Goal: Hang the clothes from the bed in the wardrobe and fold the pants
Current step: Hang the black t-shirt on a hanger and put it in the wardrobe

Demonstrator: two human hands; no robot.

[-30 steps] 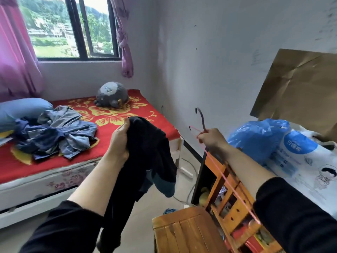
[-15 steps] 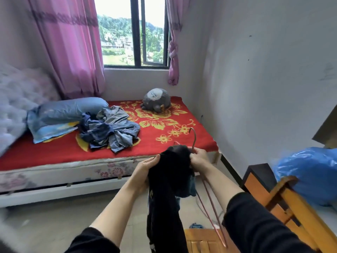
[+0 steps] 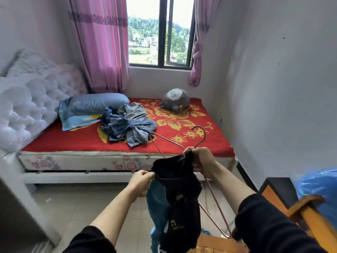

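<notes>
Item 1, logged remotely: I saw my left hand [image 3: 141, 181] pinching the black garment [image 3: 179, 199], right hand [image 3: 201, 160] gripping garment and pink hanger [image 3: 215, 201]; blue clothes [image 3: 127, 125] heaped on bed [image 3: 76, 139].

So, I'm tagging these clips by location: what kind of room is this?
A bedroom, most likely in a home: a bed with a pillow, a plush toy, and a curtained window.
</notes>
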